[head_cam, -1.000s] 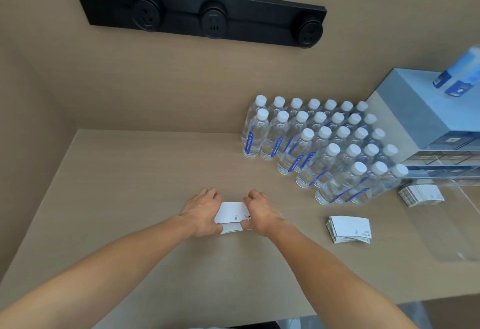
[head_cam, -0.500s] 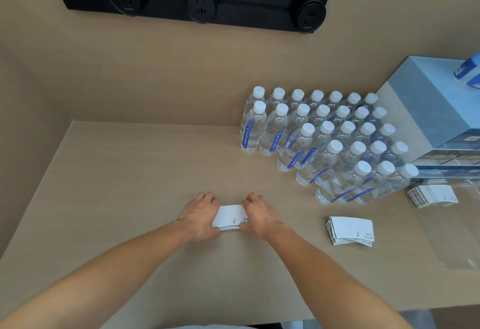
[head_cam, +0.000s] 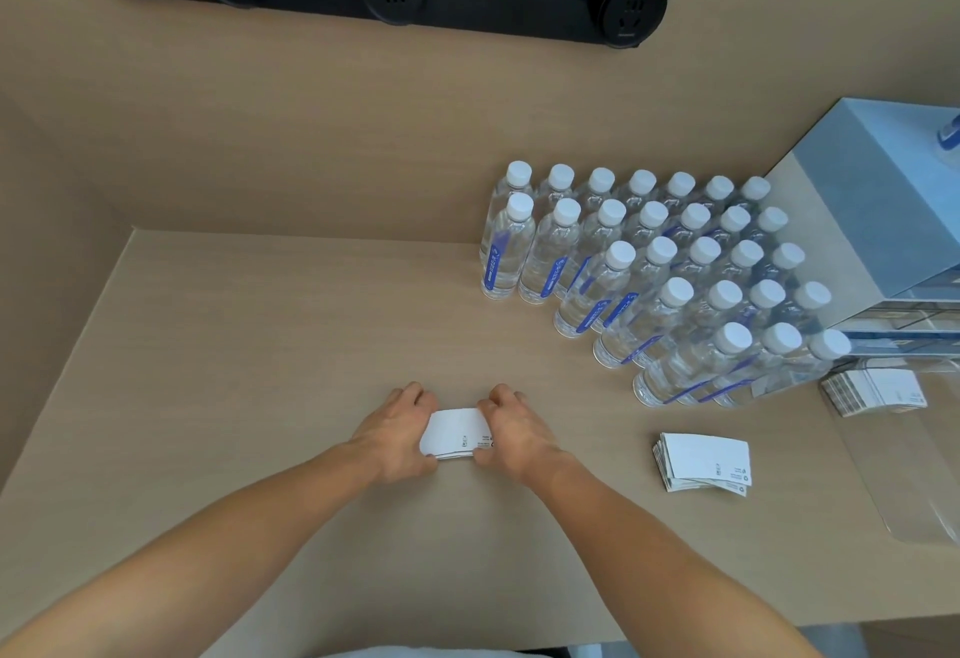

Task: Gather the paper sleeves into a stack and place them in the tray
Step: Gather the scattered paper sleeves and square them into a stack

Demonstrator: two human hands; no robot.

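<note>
Two hands work low in the centre of the frame: the left hand and the right hand press in on opposite short ends of a small stack of paper sleeves lying flat on the desk, fingers curled around its edges and pinching the pile between them. To the lower right, well apart from the hands, a second stack lies with its lower sheets fanned out of line. Further right, at the frame's edge, sits what looks like a clear tray, and behind it a third bundle that may already lie inside it; I cannot tell for sure. Beyond, in the upper right, stands a crowd of water bottles beside a pale blue box. The risk, as I judge it, is that the squeeze bows the thin sheets or lets lower ones slip when lifted, and a careless carry to the right could brush the nearest bottles over.
</note>
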